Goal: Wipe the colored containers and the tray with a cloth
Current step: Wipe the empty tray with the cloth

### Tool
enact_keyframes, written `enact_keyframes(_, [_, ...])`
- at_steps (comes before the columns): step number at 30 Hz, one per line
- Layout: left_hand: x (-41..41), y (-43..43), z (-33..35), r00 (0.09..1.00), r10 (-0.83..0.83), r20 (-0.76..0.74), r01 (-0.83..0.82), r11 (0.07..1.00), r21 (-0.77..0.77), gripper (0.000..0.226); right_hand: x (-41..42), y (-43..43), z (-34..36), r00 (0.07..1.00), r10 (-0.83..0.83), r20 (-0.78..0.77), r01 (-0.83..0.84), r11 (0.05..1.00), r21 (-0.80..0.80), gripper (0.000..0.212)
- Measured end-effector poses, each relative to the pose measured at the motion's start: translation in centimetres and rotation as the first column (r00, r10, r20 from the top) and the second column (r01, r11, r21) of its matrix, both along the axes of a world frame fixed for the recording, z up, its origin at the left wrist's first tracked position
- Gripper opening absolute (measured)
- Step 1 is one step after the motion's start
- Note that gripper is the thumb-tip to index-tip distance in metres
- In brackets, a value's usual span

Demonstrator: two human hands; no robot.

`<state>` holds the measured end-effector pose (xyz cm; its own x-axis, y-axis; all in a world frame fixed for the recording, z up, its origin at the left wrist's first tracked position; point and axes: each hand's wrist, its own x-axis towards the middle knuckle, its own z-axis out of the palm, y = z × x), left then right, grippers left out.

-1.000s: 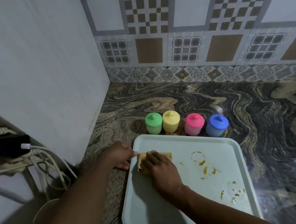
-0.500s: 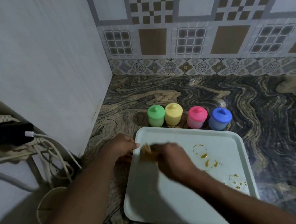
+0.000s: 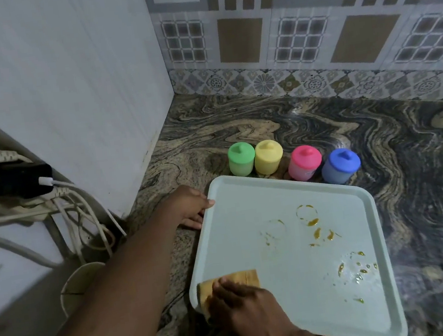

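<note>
A pale tray (image 3: pixel 248 209) lies on the marble counter, with yellow-brown stains and ring marks on its middle and right side. My right hand (image 3: pixel 250 308) presses a folded yellow cloth (image 3: pixel 229 281) flat against the tray's near left corner. My left hand (image 3: pixel 191 202) grips the tray's far left edge, thumb over the rim. Behind the tray stand the green container (image 3: pixel 240 158), yellow container (image 3: pixel 268 156), pink container (image 3: pixel 304 162) and blue container (image 3: pixel 339 165) in a row, all lidded and upright.
A white wall panel (image 3: pixel 63 90) borders the counter on the left. Left of it hang a black plug (image 3: pixel 16 179) and white cables (image 3: pixel 80 214), with a pale bucket (image 3: pixel 78 285) below. A patterned tile wall (image 3: pixel 309 29) closes the back.
My right hand has slid the cloth from the tray's far left area down to its near left corner. The left hand stays on the tray's edge. The camera has shifted closer.
</note>
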<state>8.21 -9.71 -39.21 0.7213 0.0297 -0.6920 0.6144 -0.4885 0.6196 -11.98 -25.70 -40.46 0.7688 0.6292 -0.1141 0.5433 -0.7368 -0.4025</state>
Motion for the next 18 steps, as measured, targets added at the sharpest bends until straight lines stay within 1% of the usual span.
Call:
enact_keyframes(2, [0.0, 0.0, 0.0, 1.0, 0.012, 0.002, -0.012, 1.0, -0.006, 0.021, 1.4, -1.5, 2.5, 0.98, -0.034, -0.196, 0.044, 0.998, 0.044, 0.025])
enact_keyframes(3, [0.0, -0.1, -0.1, 1.0, 0.015, 0.005, -0.015, 1.0, -0.005, 0.021, 2.7, -2.4, 3.4, 0.968, -0.086, -0.236, 0.105, 0.992, 0.07, 0.028])
enact_keyframes(4, [-0.2, -0.1, 0.0, 1.0, 0.016, 0.008, -0.016, 1.0, -0.001, 0.019, 4.4, -3.3, 4.5, 0.954, -0.171, -0.244, 0.203, 0.973, 0.112, 0.028])
enact_keyframes(6, [-0.2, -0.2, 0.2, 0.999, 0.029, 0.014, -0.029, 1.0, 0.005, 0.013, 9.0, -4.8, 6.2, 0.906, -0.396, -0.151, 0.419, 0.888, 0.187, 0.018])
enact_keyframes(7, [-0.3, -0.4, 0.2, 0.999, 0.034, 0.017, -0.034, 0.999, 0.009, 0.01, 11.3, -5.4, 6.4, 0.873, -0.479, -0.092, 0.488, 0.849, 0.203, 0.019])
enact_keyframes(8, [-0.4, -0.4, 0.3, 0.999, 0.031, 0.02, -0.031, 0.999, 0.015, 0.008, 13.4, -5.8, 6.6, 0.853, -0.521, -0.027, 0.516, 0.836, 0.187, 0.021])
enact_keyframes(9, [-0.5, -0.5, 0.3, 0.999, 0.026, 0.025, -0.026, 0.999, 0.019, 0.009, 14.8, -5.9, 6.4, 0.841, -0.54, 0.034, 0.533, 0.838, 0.116, 0.025])
enact_keyframes(11, [-0.7, -0.5, 0.1, 0.999, 0.026, 0.038, -0.026, 1.0, 0.013, 0.017, 15.4, -5.6, 4.7, 0.864, -0.493, 0.1, 0.503, 0.856, -0.123, 0.034])
enact_keyframes(12, [-0.8, -0.4, 0.1, 0.998, 0.029, 0.047, -0.03, 1.0, 0.009, 0.019, 14.5, -5.1, 3.6, 0.885, -0.451, 0.12, 0.466, 0.861, -0.201, 0.034])
enact_keyframes(13, [-0.9, -0.4, 0.0, 0.998, 0.034, 0.061, -0.034, 0.999, 0.009, 0.019, 12.9, -4.5, 2.6, 0.899, -0.408, 0.159, 0.436, 0.866, -0.245, 0.033])
enact_keyframes(15, [-1.0, -0.5, -0.2, 0.995, 0.033, 0.096, -0.035, 0.999, 0.022, 0.019, 9.1, -3.5, 1.1, 0.933, -0.311, 0.18, 0.356, 0.864, -0.357, 0.035])
enact_keyframes(18, [-1.2, -0.7, -0.4, 0.993, 0.02, 0.116, -0.026, 0.998, 0.052, 0.02, 3.4, -3.0, -0.4, 0.958, -0.19, 0.214, 0.262, 0.881, -0.394, 0.038])
